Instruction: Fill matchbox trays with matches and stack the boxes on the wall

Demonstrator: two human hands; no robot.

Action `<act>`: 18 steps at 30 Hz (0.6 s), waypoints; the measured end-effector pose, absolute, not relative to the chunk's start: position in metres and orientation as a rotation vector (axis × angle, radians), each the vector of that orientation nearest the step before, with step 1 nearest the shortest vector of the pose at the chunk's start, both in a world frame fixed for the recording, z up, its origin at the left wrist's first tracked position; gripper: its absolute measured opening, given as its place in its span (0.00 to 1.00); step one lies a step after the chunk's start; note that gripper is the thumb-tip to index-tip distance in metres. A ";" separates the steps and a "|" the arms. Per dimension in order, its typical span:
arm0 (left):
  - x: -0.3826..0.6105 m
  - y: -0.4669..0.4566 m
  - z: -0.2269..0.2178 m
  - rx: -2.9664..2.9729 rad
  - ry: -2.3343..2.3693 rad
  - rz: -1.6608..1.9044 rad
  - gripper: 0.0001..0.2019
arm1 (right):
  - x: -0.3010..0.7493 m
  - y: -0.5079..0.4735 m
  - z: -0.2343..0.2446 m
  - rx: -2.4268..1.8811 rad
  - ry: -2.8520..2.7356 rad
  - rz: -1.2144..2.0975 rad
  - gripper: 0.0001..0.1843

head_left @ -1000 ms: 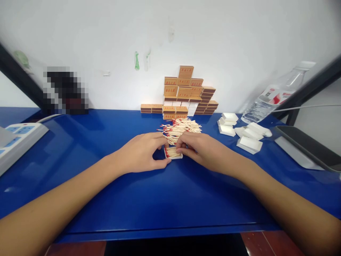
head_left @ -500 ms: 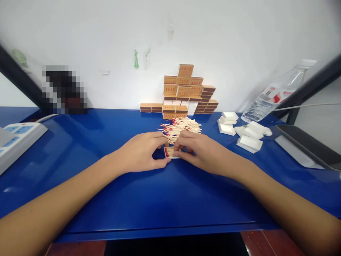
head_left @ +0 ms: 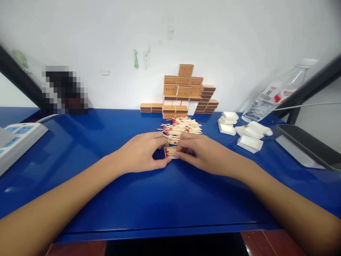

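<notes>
A small white matchbox tray lies on the blue table, its left part showing red-headed matches. My left hand holds the tray's left end between thumb at the near side and fingers at the far side. Over the tray's right end, my right hand is closed, thumb and fingertips pinched on the matches inside; that end is hidden by the fingers. Just behind both hands spreads a loose pile of matches, heads mostly toward the left.
Orange matchboxes are stacked against the wall. White matchbox trays lie in a heap at right. Beyond them a clear plastic bottle leans, and a dark phone-like object rests nearby. A white power strip sits far left.
My right fingers have shifted slightly right along the tray, uncovering a little more of the matches. My left hand stays in place on the tray.
</notes>
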State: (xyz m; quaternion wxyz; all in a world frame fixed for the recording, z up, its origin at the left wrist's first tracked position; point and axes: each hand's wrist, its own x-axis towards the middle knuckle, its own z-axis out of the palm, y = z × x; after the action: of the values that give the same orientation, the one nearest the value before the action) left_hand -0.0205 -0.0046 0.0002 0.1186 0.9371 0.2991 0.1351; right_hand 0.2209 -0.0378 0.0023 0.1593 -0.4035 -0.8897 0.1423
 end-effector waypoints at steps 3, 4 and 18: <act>-0.021 -0.004 0.000 2.753 0.869 0.406 0.11 | 0.221 -0.037 0.003 -1.130 -2.511 0.389 0.10; -0.021 -0.004 0.000 2.758 0.864 0.406 0.11 | 0.221 -0.037 0.003 -1.121 -2.505 0.377 0.09; -0.020 -0.004 -0.001 2.761 0.872 0.399 0.11 | 0.222 -0.036 0.000 -1.087 -2.522 0.340 0.08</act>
State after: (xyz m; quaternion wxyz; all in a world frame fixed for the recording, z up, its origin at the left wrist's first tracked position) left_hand -0.0202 -0.0041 -0.0010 0.1091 0.9391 0.2965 0.1356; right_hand 0.2219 -0.0356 0.0004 0.1860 -0.3860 -0.8955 0.1207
